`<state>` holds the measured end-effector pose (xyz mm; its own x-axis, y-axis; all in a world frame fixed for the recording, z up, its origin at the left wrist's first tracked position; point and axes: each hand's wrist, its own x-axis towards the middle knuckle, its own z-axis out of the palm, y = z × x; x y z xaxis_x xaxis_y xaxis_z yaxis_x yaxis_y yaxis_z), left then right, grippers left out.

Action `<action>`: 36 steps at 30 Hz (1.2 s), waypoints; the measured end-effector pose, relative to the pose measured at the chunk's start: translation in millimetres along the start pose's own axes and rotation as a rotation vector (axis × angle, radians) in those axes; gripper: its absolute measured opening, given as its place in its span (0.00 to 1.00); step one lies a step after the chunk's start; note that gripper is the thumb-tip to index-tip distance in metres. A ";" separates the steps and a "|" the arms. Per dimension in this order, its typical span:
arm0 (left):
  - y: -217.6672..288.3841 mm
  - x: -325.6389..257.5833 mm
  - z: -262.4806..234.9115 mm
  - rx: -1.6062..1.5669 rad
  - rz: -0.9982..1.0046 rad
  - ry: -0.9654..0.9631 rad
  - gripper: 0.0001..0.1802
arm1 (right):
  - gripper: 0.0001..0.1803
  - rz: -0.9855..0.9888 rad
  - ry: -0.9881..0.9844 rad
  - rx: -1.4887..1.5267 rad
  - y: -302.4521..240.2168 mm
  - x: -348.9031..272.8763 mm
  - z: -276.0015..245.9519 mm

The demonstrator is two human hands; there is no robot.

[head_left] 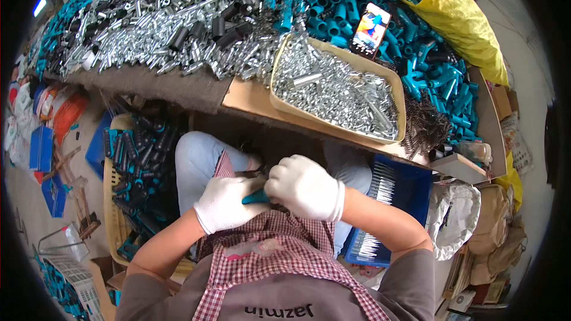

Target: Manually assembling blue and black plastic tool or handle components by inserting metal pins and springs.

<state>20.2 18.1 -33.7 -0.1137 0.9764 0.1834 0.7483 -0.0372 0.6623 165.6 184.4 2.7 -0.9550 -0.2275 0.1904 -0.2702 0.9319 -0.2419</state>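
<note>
Gloved left hand (225, 203), right hand (305, 188), grips clamped on teal part (257, 197); lap below table edge (309, 126)

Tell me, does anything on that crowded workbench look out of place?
Yes: a phone with its screen lit lies tilted on the heap of teal plastic tubes, just behind the tan tray of small silver metal parts. It is the only thing there that isn't a part. Both gloved hands work below the bench.

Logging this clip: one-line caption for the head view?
Gloved left hand and right hand grasp a teal part below a tray of metal pieces.
</note>
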 end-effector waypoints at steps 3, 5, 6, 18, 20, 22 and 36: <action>2.9 4.3 5.3 0.043 -0.022 -0.064 0.18 | 0.08 0.228 -0.161 -0.240 -34.2 11.7 7.2; 1.0 1.5 13.0 0.023 0.006 -0.059 0.16 | 0.09 0.327 -0.215 -0.253 -37.2 11.8 6.8; 5.2 2.0 12.1 0.037 -0.012 -0.063 0.17 | 0.10 0.340 -0.252 -0.155 -31.6 10.6 6.7; 20.1 2.2 -5.0 0.049 0.063 -0.231 0.24 | 0.26 0.584 -0.575 1.007 22.8 -21.7 14.3; 17.2 1.5 -5.3 0.045 0.078 -0.221 0.24 | 0.25 0.532 -0.367 0.873 16.8 -27.6 20.9; 15.0 3.7 -7.0 0.039 0.092 -0.213 0.25 | 0.25 0.511 -0.252 0.641 7.0 -24.5 8.6; 24.2 1.6 2.8 -0.081 0.009 0.117 0.25 | 0.13 0.983 0.165 -0.088 103.8 -16.5 -48.5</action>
<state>39.9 19.3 -19.4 -0.1861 0.9448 0.2697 0.6949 -0.0675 0.7159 159.3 298.6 20.5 -0.7185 0.6916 0.0744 0.6472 0.7039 -0.2928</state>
